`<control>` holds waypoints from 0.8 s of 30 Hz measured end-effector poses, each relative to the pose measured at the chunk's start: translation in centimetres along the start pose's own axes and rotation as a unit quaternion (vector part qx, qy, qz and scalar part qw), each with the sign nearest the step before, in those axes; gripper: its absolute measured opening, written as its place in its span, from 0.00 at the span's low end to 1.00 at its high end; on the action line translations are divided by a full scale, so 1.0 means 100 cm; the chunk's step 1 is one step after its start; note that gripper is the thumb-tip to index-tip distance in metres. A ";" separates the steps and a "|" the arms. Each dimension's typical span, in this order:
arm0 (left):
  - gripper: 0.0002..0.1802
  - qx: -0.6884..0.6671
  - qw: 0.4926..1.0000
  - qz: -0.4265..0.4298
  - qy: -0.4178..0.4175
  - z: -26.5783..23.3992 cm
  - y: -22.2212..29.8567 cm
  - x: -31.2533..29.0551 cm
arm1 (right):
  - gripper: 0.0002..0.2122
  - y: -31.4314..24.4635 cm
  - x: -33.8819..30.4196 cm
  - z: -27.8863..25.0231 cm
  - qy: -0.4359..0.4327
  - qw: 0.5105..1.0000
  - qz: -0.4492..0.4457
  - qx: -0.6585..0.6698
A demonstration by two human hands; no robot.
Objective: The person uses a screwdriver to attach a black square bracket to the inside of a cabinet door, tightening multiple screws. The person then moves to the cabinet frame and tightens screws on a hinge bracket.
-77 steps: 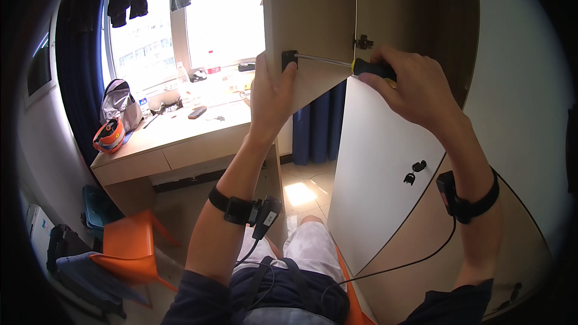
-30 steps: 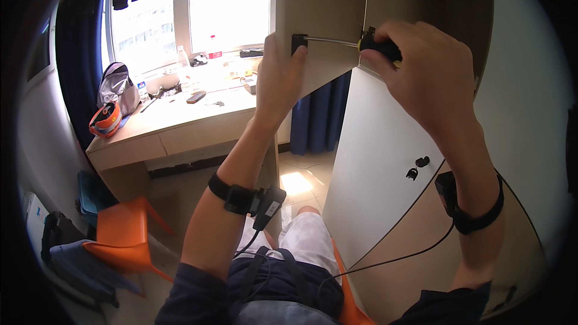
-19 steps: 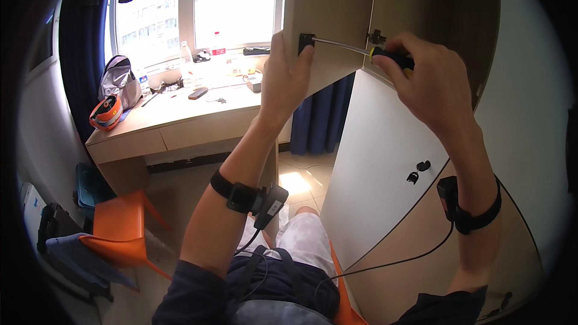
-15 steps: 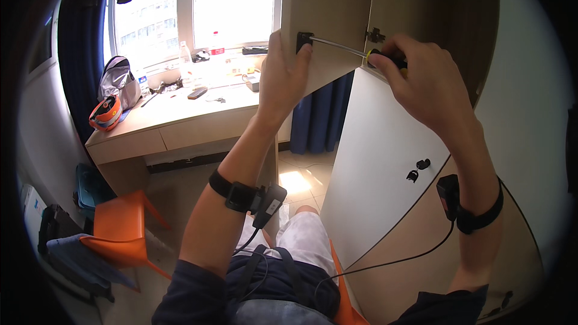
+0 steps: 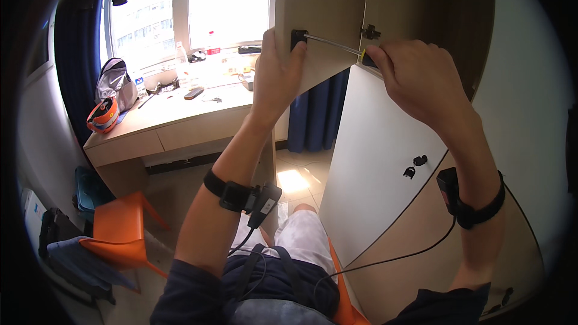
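My right hand (image 5: 421, 81) is closed around the handle of a screwdriver (image 5: 334, 43). Its long metal shaft points left, with the tip at a small black lock-like fitting (image 5: 298, 38) on the inner face of an open cabinet door (image 5: 325, 3). My left hand (image 5: 276, 81) grips that door's edge, thumb pressed against the fitting and fingers behind the panel, mostly hidden. Most of the screwdriver handle is covered by my right hand; a yellow ring shows at its front. Whether the tip sits in a screw is too small to tell.
A dark hinge (image 5: 371, 32) joins the door to the cabinet. Below is a white door (image 5: 367, 144) with black lock parts (image 5: 415, 166). On the left stand a desk (image 5: 135, 144) with bottles and a bag, and an orange chair (image 5: 120, 219). Cables run from my wrist straps.
My right hand has turned over the screwdriver handle, hiding more of it. My left hand keeps its place on the door. The whole view has shifted slightly.
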State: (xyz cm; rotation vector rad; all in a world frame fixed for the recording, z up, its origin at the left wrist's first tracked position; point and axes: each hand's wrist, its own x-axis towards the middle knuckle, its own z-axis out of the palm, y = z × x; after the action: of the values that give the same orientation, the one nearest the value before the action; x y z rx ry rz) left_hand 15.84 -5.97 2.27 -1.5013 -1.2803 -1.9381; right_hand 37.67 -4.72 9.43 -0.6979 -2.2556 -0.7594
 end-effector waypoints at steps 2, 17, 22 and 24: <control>0.21 0.009 1.000 -0.019 -0.007 0.000 0.002 0.001 | 0.20 0.002 0.000 0.001 0.003 1.000 0.012 0.025; 0.11 0.164 0.967 0.189 0.046 0.004 0.020 0.007 | 0.17 0.023 -0.011 0.004 0.009 0.995 0.057 0.081; 0.10 0.180 0.966 0.178 0.054 0.004 0.022 0.005 | 0.17 0.034 -0.017 0.004 0.026 0.994 0.061 0.084; 0.09 0.177 0.967 0.175 0.062 0.004 0.021 0.005 | 0.18 0.037 -0.019 -0.002 -0.004 0.992 0.090 0.090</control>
State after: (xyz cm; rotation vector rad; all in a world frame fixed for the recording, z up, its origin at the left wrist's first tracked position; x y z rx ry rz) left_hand 17.48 -6.62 3.65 -1.3002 -1.1430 -1.4637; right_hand 41.37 -2.85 9.36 -0.8041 -2.2001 -0.4607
